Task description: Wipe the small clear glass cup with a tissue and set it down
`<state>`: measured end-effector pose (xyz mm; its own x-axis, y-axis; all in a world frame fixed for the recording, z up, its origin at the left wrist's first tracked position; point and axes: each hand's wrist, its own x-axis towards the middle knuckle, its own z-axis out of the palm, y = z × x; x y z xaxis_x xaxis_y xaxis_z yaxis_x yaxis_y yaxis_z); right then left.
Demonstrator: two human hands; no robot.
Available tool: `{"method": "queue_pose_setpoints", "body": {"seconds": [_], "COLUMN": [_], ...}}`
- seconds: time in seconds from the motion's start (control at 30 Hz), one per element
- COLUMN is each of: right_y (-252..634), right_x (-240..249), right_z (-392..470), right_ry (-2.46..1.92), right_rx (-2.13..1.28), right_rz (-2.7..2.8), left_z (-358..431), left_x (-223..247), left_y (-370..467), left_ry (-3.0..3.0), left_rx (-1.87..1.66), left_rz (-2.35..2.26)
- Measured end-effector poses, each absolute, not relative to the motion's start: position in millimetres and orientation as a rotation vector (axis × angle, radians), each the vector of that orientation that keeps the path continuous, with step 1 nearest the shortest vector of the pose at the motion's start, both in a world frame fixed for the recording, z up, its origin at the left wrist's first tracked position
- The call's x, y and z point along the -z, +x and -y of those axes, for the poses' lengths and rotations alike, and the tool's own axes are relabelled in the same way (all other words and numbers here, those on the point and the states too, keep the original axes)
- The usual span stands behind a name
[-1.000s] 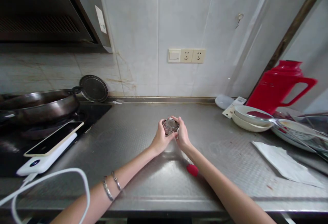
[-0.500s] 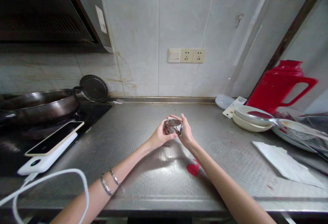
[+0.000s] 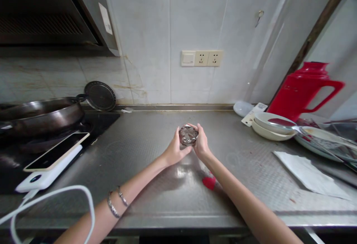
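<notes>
Far left, the wok [image 3: 41,115] on the hob and the phone [image 3: 57,155] stacked on the white power bank [image 3: 47,171] with its cable [image 3: 55,195] were left as they had been a second earlier, untouched. Centre: the small crumpled foil-wrapped piece [image 3: 188,135] was held just above the steel counter [image 3: 139,151], between both hands. The left hand [image 3: 175,149] was curled around its left side, fingers closed onto it; the right hand [image 3: 201,144] was closed on the right side, thumb over the top. Against the half-second-earlier frame, the right hand had been brought back in from a more splayed pose and the piece turned slightly, so the wrapper was likely being worked at, not set down. The small red item [image 3: 209,182] stayed on the counter under the right forearm. Right: bowls [image 3: 272,128], paper sheet [image 3: 309,175] and red thermos jug [image 3: 302,87] unchanged.
</notes>
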<state>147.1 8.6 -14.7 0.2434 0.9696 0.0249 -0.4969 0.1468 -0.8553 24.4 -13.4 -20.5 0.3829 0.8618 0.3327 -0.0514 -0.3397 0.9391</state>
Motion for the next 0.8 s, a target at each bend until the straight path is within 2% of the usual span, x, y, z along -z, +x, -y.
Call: {"method": "queue_pose_setpoints", "body": {"seconds": [0.2, 0.6, 0.7, 0.8], "right_y": [155.0, 142.0, 138.8, 139.0], "right_x": [4.7, 21.1, 22.6, 20.0], "right_z": [-6.3, -10.8, -10.5, -8.2], "right_ry": [-0.801, -0.9, -0.939, -0.927], "right_rx": [-1.365, -1.064, -1.024, -1.067], "right_rz": [0.718, 0.854, 0.887, 0.863], "left_z": [1.2, -5.0, -4.0, -1.2], "left_x": [13.5, 33.5, 30.8, 25.0], "left_y": [14.9, 22.1, 21.4, 19.7], "left_ry": [1.542, 1.566, 1.57, 1.526], "left_rx": [-1.076, -1.325, -1.298, -1.182], "left_rz": [-0.666, -0.804, -0.919, -0.812]}}
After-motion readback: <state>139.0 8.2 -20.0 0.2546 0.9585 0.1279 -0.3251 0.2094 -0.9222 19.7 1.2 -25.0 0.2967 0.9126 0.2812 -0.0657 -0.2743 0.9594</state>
